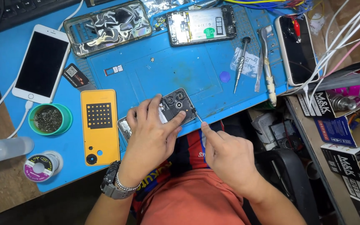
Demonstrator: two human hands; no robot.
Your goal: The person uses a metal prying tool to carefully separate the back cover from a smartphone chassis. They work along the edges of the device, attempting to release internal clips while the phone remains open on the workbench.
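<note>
- The left hand (151,133) is laid flat over an opened phone (176,107), fingers spread and pressing it down at the near edge of the blue work mat (176,71); a metal watch (112,186) is worn on its wrist
- The opened phone is seen with its back removed, camera modules exposed at its upper end; its lower part is hidden under the left hand
- The right hand (228,156) is closed in a pinch on a thin metal tool (197,115), whose tip is set against the right edge of the opened phone
- A yellow back cover (100,125) is lying just left of the left hand, on the blue mat
- A green tin (49,119) and a solder spool (41,166) are placed further left, near a white phone (42,62) lying face up with a cable plugged in
- A second opened phone (201,26), battery showing, and a clear case (107,26) are noted at the far edge of the mat
- A screwdriver (241,62) and tweezers (265,58) are lying to the right, well apart from both hands, beside a dark-screened phone (298,50)
</note>
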